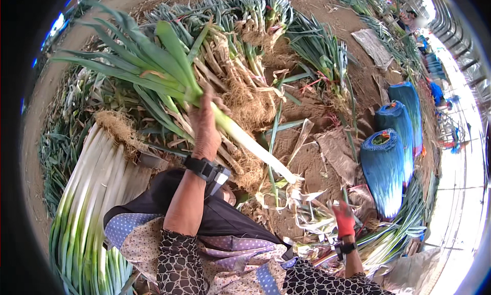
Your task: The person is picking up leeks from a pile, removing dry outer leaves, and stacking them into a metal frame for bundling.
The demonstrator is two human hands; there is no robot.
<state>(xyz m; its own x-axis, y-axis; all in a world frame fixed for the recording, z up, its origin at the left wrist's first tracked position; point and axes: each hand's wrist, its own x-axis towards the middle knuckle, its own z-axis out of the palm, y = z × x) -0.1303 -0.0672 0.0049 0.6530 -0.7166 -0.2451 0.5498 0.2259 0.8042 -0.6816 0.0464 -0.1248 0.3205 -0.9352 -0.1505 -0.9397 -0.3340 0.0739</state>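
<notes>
My left hand (pixel 207 123) is closed round a leek (pixel 245 141), where the white shaft meets the green leaves. The leek slants: its leaves fan out to the upper left and its root end points to the lower right. My right hand (pixel 343 221), in a red glove, is away from the leek, low on the right above scattered peelings (pixel 312 213). Its fingers look apart and nothing shows in them, though they are slightly blurred.
Trimmed leeks (pixel 92 187) lie in a row on the left, roots toward the far side. Untrimmed leek bundles (pixel 245 85) are heaped ahead. Several blue bundles of netting or string (pixel 381 167) stand on the right. Brown sacking (pixel 335 151) lies on the soil.
</notes>
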